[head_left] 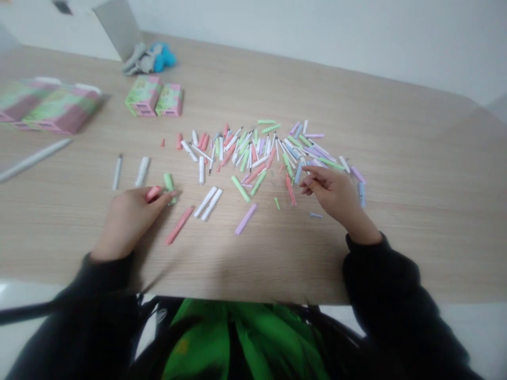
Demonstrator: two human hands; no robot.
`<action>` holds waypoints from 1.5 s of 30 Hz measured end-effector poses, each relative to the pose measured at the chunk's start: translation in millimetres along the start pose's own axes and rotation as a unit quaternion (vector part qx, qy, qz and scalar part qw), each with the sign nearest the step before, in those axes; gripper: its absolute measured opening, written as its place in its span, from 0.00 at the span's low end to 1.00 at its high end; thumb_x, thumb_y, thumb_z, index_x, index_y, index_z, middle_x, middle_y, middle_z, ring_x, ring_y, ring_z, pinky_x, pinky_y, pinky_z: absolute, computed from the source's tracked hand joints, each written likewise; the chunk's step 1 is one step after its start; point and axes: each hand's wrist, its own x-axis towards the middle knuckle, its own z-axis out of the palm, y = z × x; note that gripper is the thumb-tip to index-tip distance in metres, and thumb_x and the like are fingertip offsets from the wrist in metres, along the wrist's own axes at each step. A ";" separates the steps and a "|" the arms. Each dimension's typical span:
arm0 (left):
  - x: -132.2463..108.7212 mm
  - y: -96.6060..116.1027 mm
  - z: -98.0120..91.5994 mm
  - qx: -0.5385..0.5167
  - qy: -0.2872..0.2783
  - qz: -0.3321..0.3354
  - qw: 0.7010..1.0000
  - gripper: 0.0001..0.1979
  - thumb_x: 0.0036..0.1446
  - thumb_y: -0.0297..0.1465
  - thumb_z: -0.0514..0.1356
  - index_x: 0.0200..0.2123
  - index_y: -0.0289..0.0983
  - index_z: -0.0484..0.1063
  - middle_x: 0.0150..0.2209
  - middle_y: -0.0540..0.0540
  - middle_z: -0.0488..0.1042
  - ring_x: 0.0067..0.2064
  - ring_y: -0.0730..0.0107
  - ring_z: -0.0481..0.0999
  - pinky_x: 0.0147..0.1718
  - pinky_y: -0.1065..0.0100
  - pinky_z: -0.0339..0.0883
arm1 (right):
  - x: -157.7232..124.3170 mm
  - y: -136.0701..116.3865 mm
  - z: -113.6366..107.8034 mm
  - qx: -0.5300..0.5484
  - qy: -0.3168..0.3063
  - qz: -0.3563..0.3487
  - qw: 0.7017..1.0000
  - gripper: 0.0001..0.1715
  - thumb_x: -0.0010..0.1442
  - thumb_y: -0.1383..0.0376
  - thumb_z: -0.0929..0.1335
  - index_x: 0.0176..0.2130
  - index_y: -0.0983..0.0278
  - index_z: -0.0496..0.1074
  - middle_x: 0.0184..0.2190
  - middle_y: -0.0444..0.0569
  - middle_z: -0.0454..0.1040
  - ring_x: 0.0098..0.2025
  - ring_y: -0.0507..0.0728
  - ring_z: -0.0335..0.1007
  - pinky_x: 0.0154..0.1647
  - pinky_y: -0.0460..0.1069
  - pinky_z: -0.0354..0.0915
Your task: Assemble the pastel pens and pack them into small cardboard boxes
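My left hand [132, 216] is closed around a short coral pen piece [153, 193]. A green pen piece [169, 182] is at its fingertips; whether it is gripped or only touched I cannot tell. My right hand [330, 190] hovers at the right side of a heap of loose pen parts [249, 150], thumb and forefinger apart. Right by those fingertips is a light blue pen tube [299, 173]. A coral tube [290, 191] lies just left of them. Between my hands are two white tubes [208, 203], a purple tube [246, 219] and another coral tube [179, 226].
Pink-and-green boxes [169, 100] stand at the back left, with larger packs [59, 108] farther left. Behind them are a grey and blue bundle [152, 58] and a white box [79, 29]. A long white stick [35, 159] lies at the left.
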 end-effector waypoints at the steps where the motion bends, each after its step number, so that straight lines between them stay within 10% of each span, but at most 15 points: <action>1: -0.6 -1.1 0.4 -0.008 0.005 0.002 1.000 0.21 0.61 0.42 0.60 0.21 0.40 0.59 0.16 0.54 0.58 0.25 0.69 0.60 0.30 0.67 0.49 | -1.0 -2.9 2.5 0.022 0.013 0.007 1.000 0.14 0.60 0.66 0.70 0.47 0.65 0.77 0.29 0.46 0.80 0.27 0.53 0.77 0.32 0.51 0.75; 9: -0.8 5.7 6.4 -0.216 0.132 0.079 0.964 0.11 0.60 0.36 0.62 0.28 0.37 0.69 0.24 0.55 0.64 0.30 0.74 0.63 0.33 0.68 0.56 | -17.6 -44.0 20.9 0.234 -0.025 0.042 0.971 0.17 0.59 0.55 0.76 0.37 0.61 0.69 0.21 0.40 0.77 0.18 0.50 0.72 0.21 0.47 0.70; 12: -12.7 42.6 10.4 -0.342 0.055 0.162 0.924 0.09 0.55 0.36 0.68 0.29 0.37 0.75 0.31 0.50 0.77 0.30 0.72 0.70 0.32 0.68 0.61 | -23.2 -61.8 39.7 0.326 -0.065 0.038 0.942 0.20 0.60 0.52 0.75 0.37 0.59 0.65 0.21 0.37 0.76 0.17 0.48 0.69 0.18 0.44 0.65; 17: -36.4 110.8 31.0 -0.529 -0.233 0.231 0.783 0.17 0.59 0.40 0.67 0.24 0.36 0.73 0.25 0.46 0.77 0.28 0.69 0.75 0.30 0.67 0.66 | -32.2 -84.0 81.1 0.428 -0.103 0.032 0.898 0.22 0.62 0.50 0.73 0.36 0.57 0.59 0.20 0.34 0.74 0.17 0.48 0.67 0.17 0.43 0.61; 20: -34.5 119.4 45.0 -0.598 -0.256 0.203 0.732 0.19 0.62 0.42 0.66 0.24 0.35 0.74 0.19 0.50 0.70 0.22 0.74 0.68 0.23 0.70 0.59 | -23.8 -77.5 80.0 0.392 -0.121 0.011 0.912 0.21 0.63 0.50 0.72 0.36 0.57 0.60 0.20 0.35 0.71 0.19 0.49 0.67 0.21 0.45 0.65; 25: -11.6 95.8 48.7 -0.580 -0.178 0.182 0.774 0.15 0.60 0.43 0.67 0.31 0.36 0.78 0.16 0.57 0.56 0.19 0.79 0.52 0.20 0.71 0.44 | 33.3 -23.1 27.7 0.040 -0.077 -0.064 0.994 0.03 0.62 0.65 0.71 0.37 0.62 0.74 0.32 0.46 0.75 0.33 0.53 0.71 0.36 0.51 0.67; 31: -15.0 94.6 37.6 -0.467 -0.220 0.184 0.836 0.18 0.63 0.44 0.62 0.33 0.35 0.79 0.15 0.56 0.58 0.19 0.76 0.51 0.20 0.70 0.46 | 94.0 31.9 3.0 -0.273 -0.143 -0.130 0.942 0.18 0.55 0.76 0.66 0.39 0.63 0.82 0.39 0.52 0.71 0.44 0.60 0.68 0.50 0.56 0.64; 40: -14.3 92.0 45.7 -0.428 -0.185 0.147 0.873 0.19 0.62 0.44 0.63 0.29 0.34 0.80 0.24 0.49 0.73 0.22 0.77 0.57 0.22 0.70 0.51 | 107.7 33.3 24.0 -0.331 -0.208 -0.148 0.908 0.15 0.58 0.75 0.65 0.33 0.65 0.82 0.40 0.54 0.75 0.44 0.60 0.71 0.49 0.54 0.65; 45: -15.7 95.6 43.1 -0.451 -0.176 0.158 0.861 0.12 0.59 0.39 0.67 0.30 0.36 0.79 0.26 0.47 0.77 0.34 0.67 0.76 0.31 0.70 0.65 | 87.9 -11.2 20.1 -0.187 -0.179 -0.117 0.959 0.11 0.62 0.74 0.66 0.39 0.64 0.79 0.35 0.49 0.78 0.39 0.57 0.73 0.44 0.53 0.66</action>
